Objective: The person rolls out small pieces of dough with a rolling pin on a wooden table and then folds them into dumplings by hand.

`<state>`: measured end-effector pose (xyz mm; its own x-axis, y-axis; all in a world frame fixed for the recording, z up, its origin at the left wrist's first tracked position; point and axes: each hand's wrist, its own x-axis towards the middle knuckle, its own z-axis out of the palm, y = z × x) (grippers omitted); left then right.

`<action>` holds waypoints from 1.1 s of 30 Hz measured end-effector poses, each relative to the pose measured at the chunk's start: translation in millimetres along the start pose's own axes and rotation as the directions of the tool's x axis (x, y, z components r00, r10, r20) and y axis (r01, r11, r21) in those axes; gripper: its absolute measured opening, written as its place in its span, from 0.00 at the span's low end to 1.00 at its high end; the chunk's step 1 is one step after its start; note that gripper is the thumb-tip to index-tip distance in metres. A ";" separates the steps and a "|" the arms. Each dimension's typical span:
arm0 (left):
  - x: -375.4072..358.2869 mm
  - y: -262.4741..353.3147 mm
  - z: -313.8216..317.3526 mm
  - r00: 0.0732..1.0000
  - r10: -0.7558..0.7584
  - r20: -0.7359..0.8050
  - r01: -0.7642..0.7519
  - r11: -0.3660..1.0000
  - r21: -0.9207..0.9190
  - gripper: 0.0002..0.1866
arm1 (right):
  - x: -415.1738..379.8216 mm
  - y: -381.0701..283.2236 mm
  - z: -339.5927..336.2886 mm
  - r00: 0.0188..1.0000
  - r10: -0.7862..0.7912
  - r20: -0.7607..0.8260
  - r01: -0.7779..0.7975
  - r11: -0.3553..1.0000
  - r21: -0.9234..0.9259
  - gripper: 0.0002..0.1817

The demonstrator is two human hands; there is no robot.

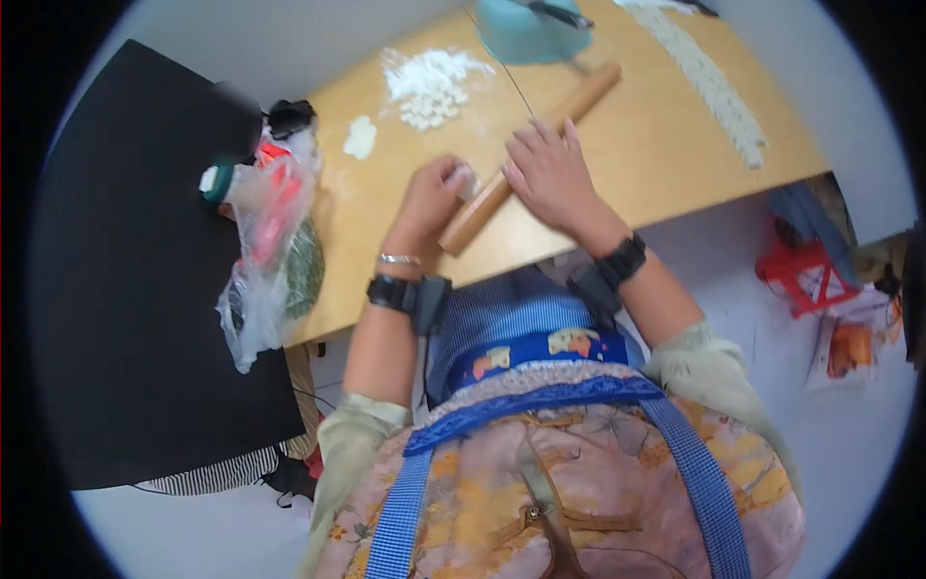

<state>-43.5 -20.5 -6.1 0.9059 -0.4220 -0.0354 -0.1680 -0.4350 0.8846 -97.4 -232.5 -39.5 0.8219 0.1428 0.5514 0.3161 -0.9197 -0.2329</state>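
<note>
A wooden rolling pin [600, 85] lies slantwise on the table in front of me, its near end close to the table edge. My right hand [552, 179] rests over its middle, fingers curved across the wood. Just left of the pin, my left hand [436, 198] is closed with a small pale dough wrapper [467, 180] pinched at its fingertips, near the pin's lower half. Further up the table sits a cluster of small dough pieces [429, 108] in white flour. A flattened dough wrapper [360, 138] lies to the left of them.
A teal bowl [516, 37] with a dark-handled utensil stands at the back. A long pale patterned strip [699, 82] runs along the right. Plastic bags [260, 232] with greens occupy the left edge, beside a black surface [145, 289]. A red stool [805, 275] is on the floor, right.
</note>
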 end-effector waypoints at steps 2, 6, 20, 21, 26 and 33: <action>0.5 4.1 -3.1 0.999 -0.018 0.038 0.019 1.000 -0.022 0.09 | 1.0 -1.0 -4.5 0.999 0.013 0.035 -0.013 1.000 0.005 0.21; 3.9 1.2 -9.9 0.995 0.038 0.089 -0.046 0.995 0.085 0.08 | 2.3 -2.4 -5.4 0.997 -0.038 0.063 0.038 0.999 -0.002 0.22; 47.6 -11.1 -50.7 0.918 0.079 0.390 -0.162 0.969 0.184 0.08 | 29.9 2.1 -17.7 0.932 -0.287 0.221 0.253 0.953 0.167 0.13; 47.6 -12.7 -55.0 0.921 0.099 0.376 -0.179 0.967 0.183 0.08 | 37.9 3.1 -13.1 0.917 -0.332 0.223 0.293 0.937 0.189 0.12; 40.6 -25.0 -62.3 0.937 0.103 0.333 -0.154 0.979 0.131 0.08 | 68.8 -3.0 12.9 0.903 -0.387 0.185 0.337 0.907 0.252 0.10; 38.1 -31.9 -61.0 0.933 0.254 0.254 -0.300 0.941 0.160 0.13 | 103.5 -10.9 34.5 0.906 -0.401 0.133 0.347 0.886 0.308 0.07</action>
<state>20.1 25.8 -7.3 0.7041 -0.7063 0.0737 -0.4918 -0.4101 0.7681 0.6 -195.1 -7.5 0.6811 0.5469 0.4869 0.7110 -0.6528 -0.2614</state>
